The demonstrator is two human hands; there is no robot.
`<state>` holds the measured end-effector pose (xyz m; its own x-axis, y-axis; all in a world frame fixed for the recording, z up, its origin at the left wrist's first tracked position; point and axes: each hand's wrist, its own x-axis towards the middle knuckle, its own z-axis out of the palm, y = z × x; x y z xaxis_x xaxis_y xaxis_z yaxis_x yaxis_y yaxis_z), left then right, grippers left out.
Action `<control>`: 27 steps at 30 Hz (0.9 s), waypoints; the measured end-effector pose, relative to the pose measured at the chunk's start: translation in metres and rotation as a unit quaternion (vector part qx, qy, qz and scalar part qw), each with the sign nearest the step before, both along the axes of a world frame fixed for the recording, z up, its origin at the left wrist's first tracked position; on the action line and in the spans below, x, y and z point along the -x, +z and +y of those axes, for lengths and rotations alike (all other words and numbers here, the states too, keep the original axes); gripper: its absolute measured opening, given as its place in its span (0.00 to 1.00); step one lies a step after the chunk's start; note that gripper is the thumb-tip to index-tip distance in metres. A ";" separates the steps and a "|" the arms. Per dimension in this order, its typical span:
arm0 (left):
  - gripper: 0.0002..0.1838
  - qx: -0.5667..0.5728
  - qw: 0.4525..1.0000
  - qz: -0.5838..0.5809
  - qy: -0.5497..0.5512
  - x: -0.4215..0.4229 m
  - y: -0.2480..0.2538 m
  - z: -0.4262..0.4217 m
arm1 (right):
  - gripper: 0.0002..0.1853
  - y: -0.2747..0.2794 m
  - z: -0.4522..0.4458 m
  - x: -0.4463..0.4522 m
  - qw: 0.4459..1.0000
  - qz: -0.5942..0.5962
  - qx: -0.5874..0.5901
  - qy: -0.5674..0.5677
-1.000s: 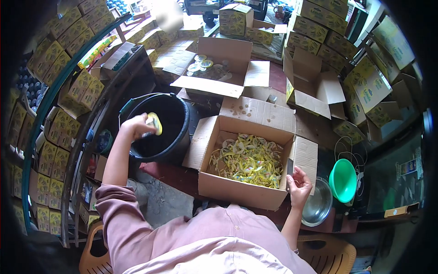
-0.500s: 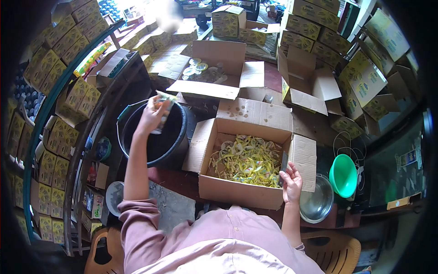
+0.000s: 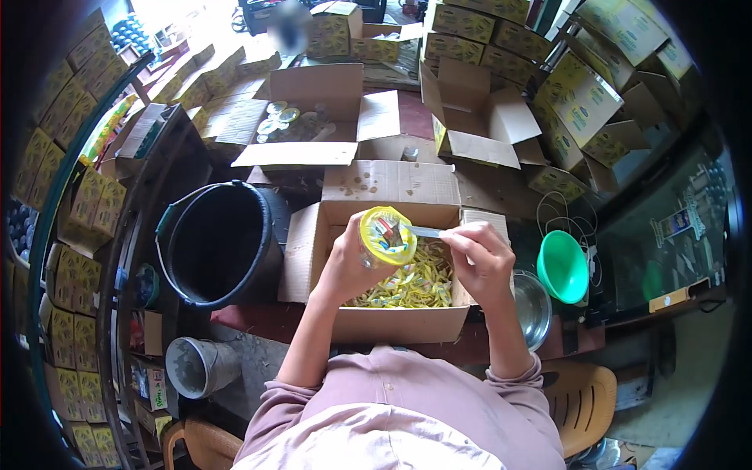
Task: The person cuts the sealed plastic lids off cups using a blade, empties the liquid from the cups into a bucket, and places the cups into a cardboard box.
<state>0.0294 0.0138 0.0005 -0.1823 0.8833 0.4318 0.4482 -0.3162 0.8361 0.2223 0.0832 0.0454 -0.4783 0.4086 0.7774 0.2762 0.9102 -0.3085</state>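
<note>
My left hand (image 3: 343,262) grips a clear plastic cup (image 3: 388,236) with a yellow-rimmed printed film lid, held above the open cardboard box (image 3: 399,326). The lid has a dark gap in its middle. In my right hand (image 3: 481,257) is a knife (image 3: 425,232), pinched between the fingers, its flat metal blade touching the lid's right edge. How deep the tip goes I cannot tell. Below both hands, torn yellow plastic strips (image 3: 403,291) fill the bottom of the box.
A black bucket (image 3: 219,244) stands left of the box, a grey pail (image 3: 196,368) below it. A green bowl (image 3: 564,268) and a metal bowl (image 3: 530,313) are at right. Behind are a carton holding lids (image 3: 309,153) and another open carton (image 3: 489,147). Stacked cartons surround the table.
My left hand has brought the cup from over the black bucket to above the box. My right hand has lifted the knife from the box's right side to the lid. The view has shifted.
</note>
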 end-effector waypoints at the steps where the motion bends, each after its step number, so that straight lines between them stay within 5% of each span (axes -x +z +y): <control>1: 0.35 0.011 1.000 -0.014 -0.012 -0.002 0.001 0.000 | 0.13 0.002 0.004 -0.001 0.999 -0.025 -0.042 0.009; 8: 0.31 -0.069 0.989 0.128 0.011 0.000 0.017 -0.003 | 0.11 0.002 0.012 0.000 0.987 -0.091 -0.129 0.026; 27: 0.31 -0.063 0.988 0.122 0.076 -0.013 0.008 -0.013 | 0.17 -0.009 0.006 0.009 0.982 -0.065 -0.170 0.044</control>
<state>0.0419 0.0008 0.0080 -0.1865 0.7905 0.5834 0.6817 -0.3235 0.6563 0.2136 0.0895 0.0367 -0.6038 0.0874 0.7923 0.2081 0.9768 0.0508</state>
